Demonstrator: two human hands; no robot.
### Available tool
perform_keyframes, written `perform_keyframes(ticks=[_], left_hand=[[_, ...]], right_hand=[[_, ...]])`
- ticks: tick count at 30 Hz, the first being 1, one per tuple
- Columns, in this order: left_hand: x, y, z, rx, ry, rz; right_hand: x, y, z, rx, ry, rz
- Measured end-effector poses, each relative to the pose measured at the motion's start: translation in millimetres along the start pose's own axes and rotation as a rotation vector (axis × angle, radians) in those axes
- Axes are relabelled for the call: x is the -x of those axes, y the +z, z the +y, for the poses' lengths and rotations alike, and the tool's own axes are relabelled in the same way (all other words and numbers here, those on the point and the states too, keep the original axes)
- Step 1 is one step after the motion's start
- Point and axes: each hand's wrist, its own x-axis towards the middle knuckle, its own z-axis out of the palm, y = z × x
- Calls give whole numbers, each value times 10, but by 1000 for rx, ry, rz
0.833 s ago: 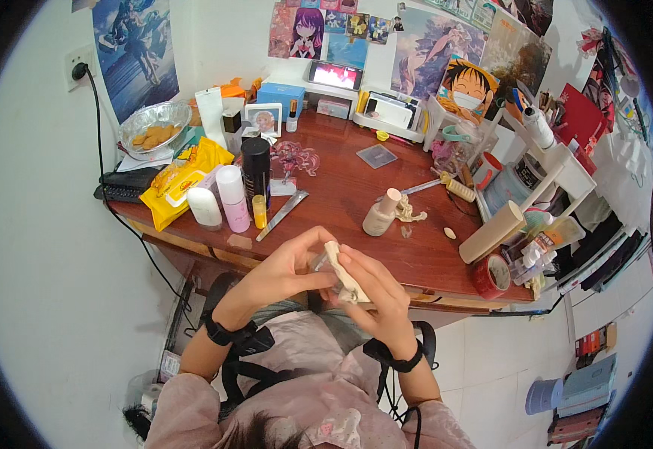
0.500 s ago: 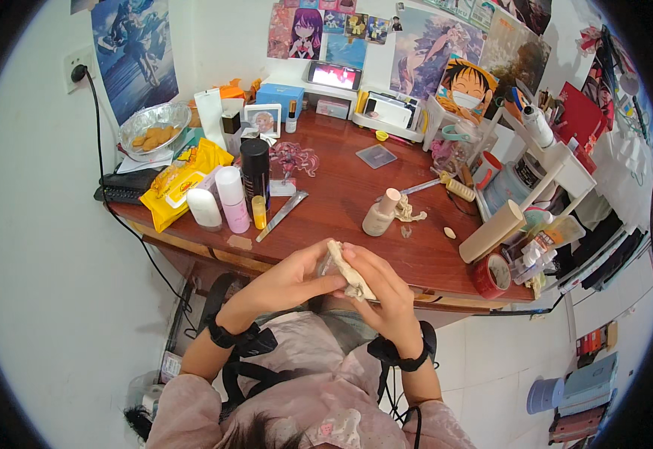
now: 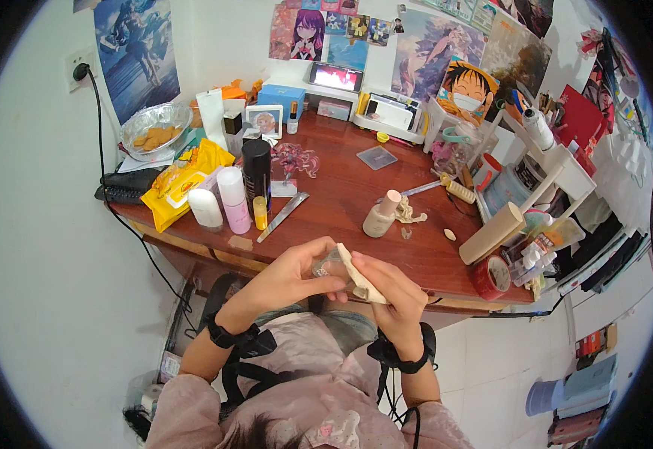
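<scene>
My left hand (image 3: 302,271), at the desk's front edge, is curled round a clear, glassy object (image 3: 328,263), partly hidden by the fingers. My right hand (image 3: 395,293) grips a flat, cream-coloured soft piece (image 3: 362,275) with a ragged lower end, its material hard to tell. The two hands are close together, with the cream piece alongside the clear object. Just beyond them on the desk stands a beige bottle with a pink cap (image 3: 381,215). Beside it lies a crumpled cream scrap (image 3: 410,212).
At the left stand a yellow wipes pack (image 3: 173,191), a pink bottle (image 3: 234,200), a black can (image 3: 256,172) and a foil bowl (image 3: 135,150) of snacks. A lit phone (image 3: 335,75) leans at the back. Rightward are a beige cylinder (image 3: 493,233), a red tape roll (image 3: 491,277) and a white rack (image 3: 572,179).
My right hand has shifted slightly right with the cream piece, opening a gap from my left hand. More of the clear object now shows.
</scene>
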Motion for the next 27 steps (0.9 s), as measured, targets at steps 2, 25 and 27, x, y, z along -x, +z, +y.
perform_keyframes(ticks=[2, 25, 27], left_hand=[[11, 6, 0, 36, -3, -2], [65, 43, 88, -6, 23, -132], [81, 44, 95, -14, 19, -126]], right_hand=[[-19, -29, -18, -15, 33, -28], [-55, -58, -35, -120, 17, -13], [-80, -39, -67, -128, 20, -23]])
